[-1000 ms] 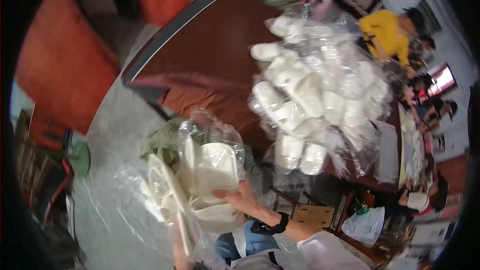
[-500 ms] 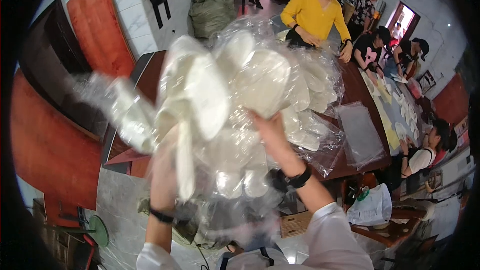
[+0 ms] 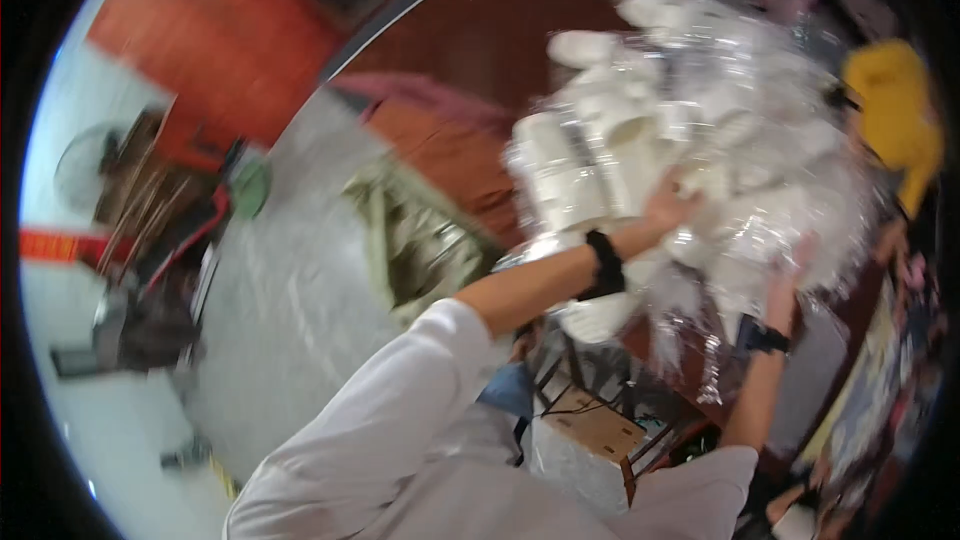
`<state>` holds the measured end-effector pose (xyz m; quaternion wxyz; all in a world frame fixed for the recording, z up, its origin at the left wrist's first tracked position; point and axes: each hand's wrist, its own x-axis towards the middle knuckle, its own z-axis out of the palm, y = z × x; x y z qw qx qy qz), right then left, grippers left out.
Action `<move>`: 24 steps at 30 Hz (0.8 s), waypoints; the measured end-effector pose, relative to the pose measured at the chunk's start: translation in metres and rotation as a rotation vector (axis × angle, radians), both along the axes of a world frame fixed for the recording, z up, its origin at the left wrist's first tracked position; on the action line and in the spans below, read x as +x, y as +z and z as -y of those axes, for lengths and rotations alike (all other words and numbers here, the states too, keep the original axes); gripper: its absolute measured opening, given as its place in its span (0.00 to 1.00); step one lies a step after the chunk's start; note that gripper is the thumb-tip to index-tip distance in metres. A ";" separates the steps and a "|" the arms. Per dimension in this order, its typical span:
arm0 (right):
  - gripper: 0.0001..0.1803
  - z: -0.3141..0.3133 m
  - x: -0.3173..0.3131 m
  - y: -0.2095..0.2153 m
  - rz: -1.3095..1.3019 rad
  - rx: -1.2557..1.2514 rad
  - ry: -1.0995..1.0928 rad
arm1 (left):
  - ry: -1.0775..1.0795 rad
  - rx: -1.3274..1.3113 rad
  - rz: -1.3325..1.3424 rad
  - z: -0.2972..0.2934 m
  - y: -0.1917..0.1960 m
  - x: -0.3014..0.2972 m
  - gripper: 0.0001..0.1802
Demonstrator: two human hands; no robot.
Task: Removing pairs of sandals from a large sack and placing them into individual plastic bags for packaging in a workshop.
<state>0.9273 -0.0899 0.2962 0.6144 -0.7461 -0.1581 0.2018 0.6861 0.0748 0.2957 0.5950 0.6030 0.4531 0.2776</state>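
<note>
A heap of white slippers (image 3: 625,145) in clear plastic bags lies on the dark red-brown table (image 3: 480,25). My left hand (image 3: 668,208) rests on the near part of the heap, its fingers apart among the slippers and no slipper clearly gripped. At the heap's near right side, my right hand (image 3: 792,265) touches the clear plastic. Its fingers are smeared by motion, so whether they grip the bag is unclear. Loose clear plastic (image 3: 700,340) hangs toward me between my wrists.
An olive-green sack (image 3: 420,240) stands on the grey floor (image 3: 290,270) by the table's near side. Close to my legs is a wooden stool (image 3: 590,425). A person in yellow (image 3: 890,110) is at the far right, and a reddish board (image 3: 225,30) stands at the upper left.
My view has swung left and down. The bagged slippers I was handling in front of me now lie in the heap on the table. My left hand's fingers have spread.
</note>
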 end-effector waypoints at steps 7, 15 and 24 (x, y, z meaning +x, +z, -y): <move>0.24 0.006 -0.111 0.023 0.325 0.089 -0.301 | -0.006 -0.096 0.351 0.075 0.052 -0.200 0.20; 0.09 0.025 -0.407 0.076 0.021 -0.023 0.501 | 0.449 -0.220 0.011 0.090 -0.041 -0.499 0.13; 0.11 -0.085 -0.650 -0.151 -0.350 -0.227 1.076 | 0.235 -0.238 -0.480 0.039 -0.217 -0.631 0.12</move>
